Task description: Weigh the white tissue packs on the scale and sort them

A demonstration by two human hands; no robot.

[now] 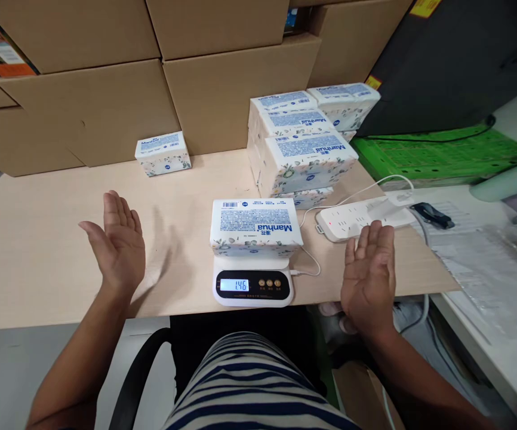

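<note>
A white tissue pack (254, 224) with blue Manhua lettering lies on a white digital scale (254, 292) near the table's front edge. The lit display seems to read 1.46. To the left, my left hand (122, 251) is raised with fingers stretched and thumb apart, holding nothing. My right hand (370, 280) is to the right of the scale, palm up, fingers straight and nothing in it; its fingertips are in front of the power strip (352, 219). Neither hand touches the pack on the scale.
Several stacked tissue packs (303, 146) stand behind the scale on the right. A single pack (163, 153) sits at the back left against cardboard boxes (240, 98). A white cable (314, 263) runs from the scale. A green crate (442, 152) lies at the right.
</note>
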